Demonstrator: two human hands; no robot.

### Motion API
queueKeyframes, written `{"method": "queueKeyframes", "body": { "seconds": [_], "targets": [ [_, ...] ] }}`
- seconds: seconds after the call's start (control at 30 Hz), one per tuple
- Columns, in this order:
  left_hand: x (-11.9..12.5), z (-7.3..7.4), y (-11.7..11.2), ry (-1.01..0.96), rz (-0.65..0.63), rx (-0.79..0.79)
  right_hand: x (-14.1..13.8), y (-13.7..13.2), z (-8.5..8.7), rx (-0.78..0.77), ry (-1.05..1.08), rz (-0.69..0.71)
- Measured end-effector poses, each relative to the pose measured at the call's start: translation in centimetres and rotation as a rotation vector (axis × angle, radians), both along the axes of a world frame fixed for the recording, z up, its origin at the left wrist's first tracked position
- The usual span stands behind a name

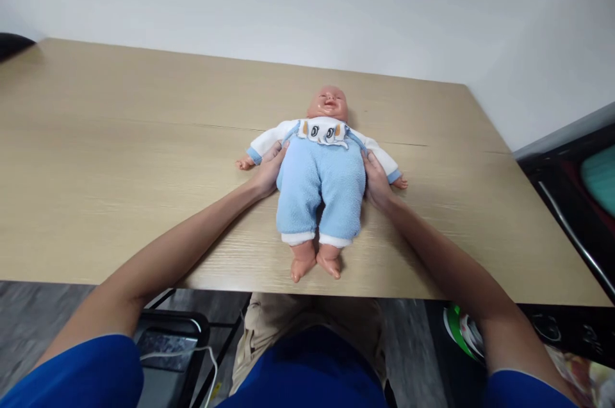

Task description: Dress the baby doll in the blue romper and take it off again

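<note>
A baby doll (pixel 321 171) lies on its back on the wooden table (pixel 144 158), head toward the wall and bare feet toward me. It wears fuzzy light blue overalls with white cuffs over a white long-sleeved top, and a white animal face with embroidered eyes sits on the bib. Its arms spread out to both sides. My left hand (pixel 271 170) grips the doll's side at the waist, thumb on top of the overalls. On the opposite side my right hand (pixel 377 179) grips it the same way. The fingers of both hands are partly hidden under the doll.
A white wall (pixel 288 4) rises behind the table. Below the front edge at left stands a dark chair (pixel 168 357) with a phone-like device and a white cable. At right is a black rack (pixel 571 203) with a teal item, and a green-and-white round object (pixel 461 334) sits lower down.
</note>
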State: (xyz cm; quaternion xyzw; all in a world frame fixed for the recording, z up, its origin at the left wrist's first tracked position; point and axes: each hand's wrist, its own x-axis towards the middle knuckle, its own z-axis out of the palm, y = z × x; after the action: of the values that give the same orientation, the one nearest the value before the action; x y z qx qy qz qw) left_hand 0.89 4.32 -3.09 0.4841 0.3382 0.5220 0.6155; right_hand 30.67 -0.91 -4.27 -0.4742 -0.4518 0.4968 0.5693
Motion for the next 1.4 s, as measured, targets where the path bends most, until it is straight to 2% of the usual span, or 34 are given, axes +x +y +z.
{"method": "queueKeyframes", "body": {
  "seconds": [0.1,0.3,0.37,0.53,0.67,0.77,0.9,0.97,1.03,1.13,1.2,1.23,1.3,1.4],
  "targets": [
    [-0.6,0.3,0.8,0.028,-0.023,0.039,0.2,0.6,0.2,0.052,-0.052,-0.028],
    [-1.4,0.8,2.0,-0.001,-0.073,0.076,0.9,1.1,0.9,0.099,-0.078,0.049],
    [-1.6,0.8,2.1,0.008,-0.062,0.078,1.2,0.8,1.4,0.125,-0.152,0.035],
    [-1.9,0.8,1.7,0.110,0.057,0.232,1.3,-0.9,2.7,0.207,-0.448,-0.097],
    [-1.8,1.0,1.0,0.229,0.194,0.393,1.3,-1.5,3.9,0.194,-0.526,-0.160],
    [-1.6,0.8,0.7,0.274,0.266,0.451,1.0,-0.8,5.8,0.188,-0.518,-0.196],
    [-1.4,0.3,0.8,0.288,0.312,0.469,-1.0,1.2,10.3,0.271,-0.504,-0.243],
    [-1.4,0.2,0.8,0.301,0.342,0.467,-2.9,2.7,12.8,0.360,-0.597,-0.184],
    [-1.3,0.2,0.5,0.324,0.376,0.481,-5.1,4.5,14.9,0.376,-0.764,-0.014],
    [-1.2,0.5,-0.1,0.356,0.421,0.545,-8.6,8.3,16.0,0.372,-1.107,0.298],
    [-1.2,0.9,-0.6,0.366,0.440,0.579,-10.7,11.6,15.3,0.385,-1.251,0.449],
    [-1.2,1.2,-0.9,0.368,0.443,0.582,-11.7,13.3,14.5,0.401,-1.253,0.530],
    [-1.1,1.7,-1.4,0.369,0.438,0.569,-13.9,16.4,12.6,0.448,-1.183,0.715],
    [-1.1,2.2,-1.8,0.374,0.419,0.562,-17.2,19.3,9.8,0.473,-1.039,0.838]
  ]
}}
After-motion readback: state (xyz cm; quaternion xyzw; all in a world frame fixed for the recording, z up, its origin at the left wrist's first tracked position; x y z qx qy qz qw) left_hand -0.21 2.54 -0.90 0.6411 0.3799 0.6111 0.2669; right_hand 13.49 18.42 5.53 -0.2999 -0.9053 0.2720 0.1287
